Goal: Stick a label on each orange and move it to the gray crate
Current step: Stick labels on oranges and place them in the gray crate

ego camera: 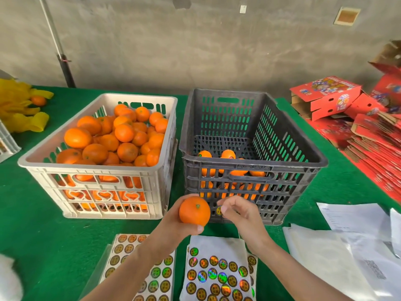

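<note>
Orange lower centre of frame, stem toward camera, held in left hand, fingers curled round it. Right hand just right of orange, fingers pinching round label; label near orange, contact unclear. Gray crate directly behind hands, few oranges inside. White crate at its left, heaped with oranges. Label sheets on green counter, bottom edge.

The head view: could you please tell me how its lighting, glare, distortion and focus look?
In the head view the light is soft and even, with faint shadows; the sticker sheet glints rainbow; wide-angle bowing tilts the gray crate and the pole; a white blur sits bottom left, out of focus.
</note>
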Demonstrator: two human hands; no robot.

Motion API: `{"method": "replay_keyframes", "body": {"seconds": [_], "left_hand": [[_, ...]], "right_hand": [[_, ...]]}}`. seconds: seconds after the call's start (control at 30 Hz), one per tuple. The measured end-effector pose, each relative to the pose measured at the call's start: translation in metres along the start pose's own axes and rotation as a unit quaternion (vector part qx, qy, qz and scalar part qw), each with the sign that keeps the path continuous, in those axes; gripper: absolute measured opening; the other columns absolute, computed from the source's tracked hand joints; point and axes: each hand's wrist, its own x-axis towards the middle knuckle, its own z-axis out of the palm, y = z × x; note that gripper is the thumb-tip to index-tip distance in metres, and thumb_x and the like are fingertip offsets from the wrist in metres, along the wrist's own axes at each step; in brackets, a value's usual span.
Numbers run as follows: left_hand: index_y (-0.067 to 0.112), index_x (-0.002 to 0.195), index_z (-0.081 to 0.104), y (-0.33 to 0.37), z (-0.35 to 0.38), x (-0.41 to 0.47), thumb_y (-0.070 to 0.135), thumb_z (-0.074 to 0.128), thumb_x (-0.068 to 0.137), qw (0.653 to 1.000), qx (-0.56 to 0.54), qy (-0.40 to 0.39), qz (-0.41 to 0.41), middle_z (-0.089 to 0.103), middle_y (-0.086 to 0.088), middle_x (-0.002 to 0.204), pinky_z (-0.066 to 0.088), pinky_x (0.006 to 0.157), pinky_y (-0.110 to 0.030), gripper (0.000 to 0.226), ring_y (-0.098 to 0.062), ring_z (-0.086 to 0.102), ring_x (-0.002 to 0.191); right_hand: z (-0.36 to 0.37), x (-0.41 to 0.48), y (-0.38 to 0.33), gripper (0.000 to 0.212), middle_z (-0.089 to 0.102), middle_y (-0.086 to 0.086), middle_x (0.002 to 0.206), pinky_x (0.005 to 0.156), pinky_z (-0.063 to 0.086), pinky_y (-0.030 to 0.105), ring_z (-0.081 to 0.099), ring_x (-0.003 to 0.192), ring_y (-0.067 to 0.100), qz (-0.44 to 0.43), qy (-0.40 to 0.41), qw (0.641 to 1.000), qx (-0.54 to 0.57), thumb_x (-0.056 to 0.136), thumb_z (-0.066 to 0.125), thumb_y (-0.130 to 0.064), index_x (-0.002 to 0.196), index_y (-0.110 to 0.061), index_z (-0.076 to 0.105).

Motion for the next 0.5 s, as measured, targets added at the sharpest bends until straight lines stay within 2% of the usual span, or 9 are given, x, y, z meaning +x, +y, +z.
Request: {"method": "replay_keyframes", "body": {"seconds": [0.03,0.1,0.13,0.2,0.27,0.33,0.5], "left_hand": [[0.031,0.128,0.050,0.002,0.000,0.000,0.030,0.084,0.044,0.999,-0.050,-0.014,-0.011,0.054,-0.011,0.128,0.050,0.096,-0.042,0.090,-0.032,0.056,0.114],[0.020,0.131,0.050,0.007,0.002,0.002,0.036,0.093,0.042,0.979,-0.196,-0.035,-0.051,0.054,-0.017,0.128,0.052,0.088,-0.043,0.100,-0.035,0.058,0.110],[0.015,0.132,0.049,0.010,0.003,0.003,0.042,0.092,0.047,0.962,-0.260,-0.036,-0.070,0.054,-0.019,0.127,0.052,0.083,-0.041,0.099,-0.034,0.059,0.104],[0.010,0.134,0.048,0.015,0.004,0.005,0.046,0.081,0.066,0.939,-0.330,-0.028,-0.094,0.055,-0.022,0.122,0.051,0.078,-0.039,0.084,-0.031,0.060,0.096],[0.009,0.131,0.050,0.017,0.005,0.006,0.041,0.073,0.074,0.932,-0.349,-0.035,-0.091,0.061,-0.020,0.110,0.053,0.072,-0.036,0.070,-0.027,0.063,0.088],[0.008,0.126,0.054,0.020,0.005,0.006,0.040,0.072,0.074,0.933,-0.347,-0.050,-0.080,0.066,-0.017,0.100,0.054,0.068,-0.034,0.064,-0.024,0.065,0.082],[0.011,0.121,0.057,0.021,0.003,0.005,0.038,0.069,0.077,0.943,-0.321,-0.065,-0.061,0.067,-0.014,0.097,0.053,0.066,-0.033,0.053,-0.022,0.065,0.082]], "right_hand": [[0.002,-0.001,-0.005,0.035,0.068,-0.006,0.098,0.075,0.047,0.017,0.061,0.092,0.004,-0.019,-0.017,1.000,0.003,0.087,0.061,0.000,0.066,-0.028,0.065],[0.005,-0.003,-0.014,0.035,0.062,-0.003,0.108,0.080,0.048,0.022,0.058,0.101,0.005,-0.059,-0.047,0.997,-0.013,0.088,0.061,0.000,0.069,-0.029,0.065],[0.008,-0.004,-0.017,0.031,0.059,-0.003,0.111,0.084,0.049,0.026,0.056,0.105,0.006,-0.079,-0.058,0.995,-0.030,0.088,0.061,-0.001,0.072,-0.027,0.064],[0.012,-0.006,-0.020,0.023,0.055,-0.005,0.113,0.091,0.047,0.030,0.053,0.108,0.005,-0.111,-0.069,0.988,-0.076,0.089,0.063,-0.005,0.076,-0.024,0.063],[0.015,-0.006,-0.022,0.017,0.053,-0.007,0.114,0.093,0.046,0.030,0.050,0.111,0.004,-0.134,-0.064,0.983,-0.108,0.088,0.064,-0.008,0.077,-0.021,0.062],[0.018,-0.005,-0.023,0.012,0.052,-0.009,0.114,0.093,0.046,0.032,0.050,0.111,0.004,-0.151,-0.049,0.979,-0.129,0.088,0.065,-0.010,0.079,-0.018,0.062],[0.023,-0.003,-0.026,0.010,0.052,-0.007,0.111,0.090,0.046,0.031,0.049,0.109,0.003,-0.188,-0.025,0.966,-0.174,0.086,0.067,-0.010,0.080,-0.014,0.060]]}}
